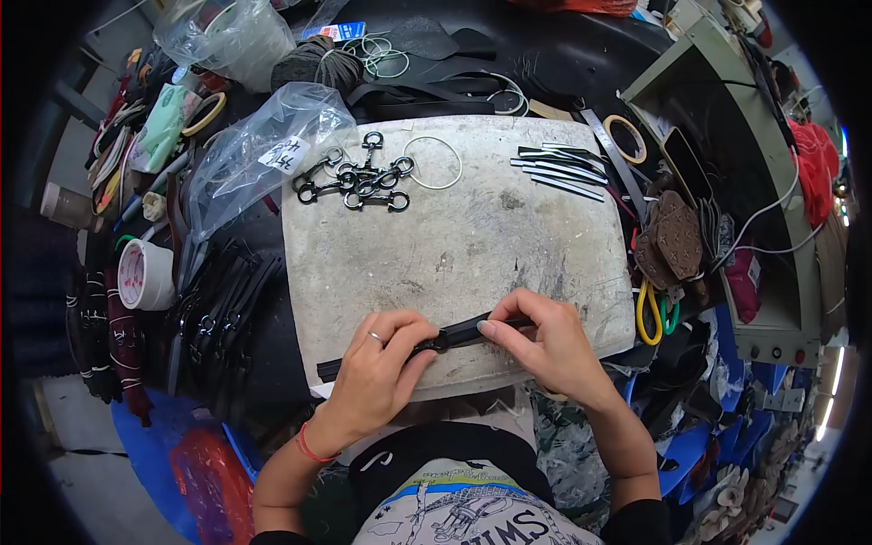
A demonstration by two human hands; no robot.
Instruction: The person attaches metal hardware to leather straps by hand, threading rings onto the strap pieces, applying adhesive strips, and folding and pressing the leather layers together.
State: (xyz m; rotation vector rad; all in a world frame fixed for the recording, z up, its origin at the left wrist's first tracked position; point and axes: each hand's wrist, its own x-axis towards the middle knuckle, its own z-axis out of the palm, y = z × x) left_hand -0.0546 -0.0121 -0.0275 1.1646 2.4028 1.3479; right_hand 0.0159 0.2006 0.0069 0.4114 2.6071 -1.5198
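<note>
A black strap lies across the front of the pale work board, pinched between both hands. My left hand, with a ring and a red wristband, is closed on it beside a small dark metal fitting. The strap's far left end sticks out past my left hand. My right hand pinches the other end between thumb and forefinger, and those fingers partly hide it. At the back left of the board lies a pile of black metal snap hooks. Several short black strips lie at the back right.
A clear plastic bag rests over the board's left corner. Finished-looking black straps and a white tape roll are at left. On the right are a steel ruler, brown pieces and yellow-handled scissors.
</note>
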